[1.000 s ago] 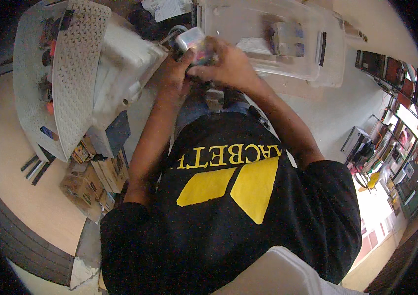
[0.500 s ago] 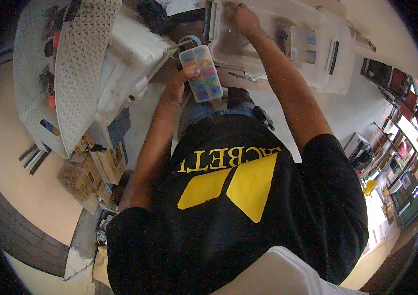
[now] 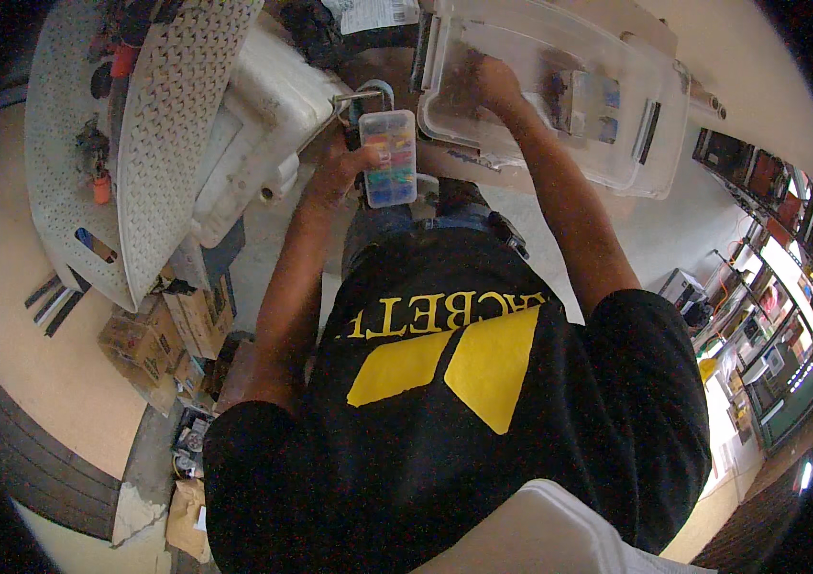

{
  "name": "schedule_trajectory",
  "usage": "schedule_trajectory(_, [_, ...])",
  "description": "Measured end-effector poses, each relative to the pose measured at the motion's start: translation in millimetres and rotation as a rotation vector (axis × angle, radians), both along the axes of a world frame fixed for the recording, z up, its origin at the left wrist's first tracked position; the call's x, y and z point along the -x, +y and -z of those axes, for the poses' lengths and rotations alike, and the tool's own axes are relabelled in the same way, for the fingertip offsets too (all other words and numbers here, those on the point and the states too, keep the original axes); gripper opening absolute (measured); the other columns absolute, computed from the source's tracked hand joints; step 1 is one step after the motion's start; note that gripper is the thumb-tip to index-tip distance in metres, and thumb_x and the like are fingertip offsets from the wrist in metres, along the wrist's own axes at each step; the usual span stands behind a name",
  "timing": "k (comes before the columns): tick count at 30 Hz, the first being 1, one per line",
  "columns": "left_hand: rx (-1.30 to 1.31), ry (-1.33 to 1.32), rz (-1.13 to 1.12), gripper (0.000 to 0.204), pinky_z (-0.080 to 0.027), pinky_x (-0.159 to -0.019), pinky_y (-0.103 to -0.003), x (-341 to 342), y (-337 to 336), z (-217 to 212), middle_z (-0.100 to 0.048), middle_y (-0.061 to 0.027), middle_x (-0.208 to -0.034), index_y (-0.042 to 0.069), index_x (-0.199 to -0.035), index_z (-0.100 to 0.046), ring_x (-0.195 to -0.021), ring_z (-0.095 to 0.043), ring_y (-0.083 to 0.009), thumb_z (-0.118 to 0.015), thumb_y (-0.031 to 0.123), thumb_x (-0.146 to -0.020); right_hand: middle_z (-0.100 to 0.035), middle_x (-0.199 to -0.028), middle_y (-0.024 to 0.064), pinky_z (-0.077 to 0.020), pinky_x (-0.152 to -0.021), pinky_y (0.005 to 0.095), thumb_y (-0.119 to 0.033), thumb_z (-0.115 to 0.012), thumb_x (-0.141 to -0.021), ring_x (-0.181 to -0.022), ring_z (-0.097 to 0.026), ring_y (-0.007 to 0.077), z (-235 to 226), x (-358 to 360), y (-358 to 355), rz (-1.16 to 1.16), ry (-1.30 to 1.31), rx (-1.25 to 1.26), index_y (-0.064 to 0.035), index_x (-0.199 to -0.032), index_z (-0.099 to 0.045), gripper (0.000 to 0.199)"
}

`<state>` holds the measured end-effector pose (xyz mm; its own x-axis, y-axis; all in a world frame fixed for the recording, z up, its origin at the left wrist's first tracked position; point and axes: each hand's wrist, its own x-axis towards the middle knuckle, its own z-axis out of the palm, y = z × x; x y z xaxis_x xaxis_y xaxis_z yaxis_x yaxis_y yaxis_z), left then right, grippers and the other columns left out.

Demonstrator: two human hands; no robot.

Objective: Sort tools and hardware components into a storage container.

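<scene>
A small, clear plastic, rectangular box with rounded corners (image 3: 390, 172) stands on end before the person's waist, its small compartments showing red, yellow, green and blue contents. The left hand (image 3: 349, 174) grips its side, thumb across the face. The right hand (image 3: 499, 84) is at a large clear plastic bin (image 3: 617, 158); I cannot tell its grasp. Inverted yellow lettering crosses the black cloth T-shirt (image 3: 483, 478); a white paper label (image 3: 375, 13) bears print too small to read.

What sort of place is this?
Probably a workshop or storeroom: cluttered shelves stand at right, cardboard boxes sit at left, and the left hand holds a compartment organizer with colorful contents.
</scene>
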<state>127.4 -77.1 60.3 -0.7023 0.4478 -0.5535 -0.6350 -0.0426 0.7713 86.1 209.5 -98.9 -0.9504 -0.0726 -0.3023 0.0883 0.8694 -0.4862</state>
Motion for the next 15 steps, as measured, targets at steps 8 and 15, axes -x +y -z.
schedule_trajectory(8, [0.456,0.601,0.182,0.047,-0.050,-0.081,-0.036,6,13,-28,-0.066,-0.0126,-0.098,0.001,-0.109,-0.059,-0.089,-0.063,-0.0208,-0.072,0.021,-0.068,-0.061,-0.107,0.0225,-0.0478,-0.082,0.0477,-0.030,-0.060,-0.078,-0.096,-0.060,0.0390,-3,8,3,-0.128,0.000,-0.141,-0.0021,-0.121,-0.050,0.052])
schedule_trajectory(15, [0.183,0.500,0.052,0.047,-0.047,-0.083,-0.037,-7,24,5,-0.064,-0.0151,-0.096,0.000,-0.100,-0.061,-0.090,-0.061,-0.0264,-0.073,0.028,-0.064,-0.066,-0.088,0.0170,-0.0459,-0.076,0.0440,-0.022,-0.053,-0.085,-0.084,-0.061,0.0347,19,-4,45,-0.006,0.047,0.059,0.0008,-0.091,-0.064,0.026])
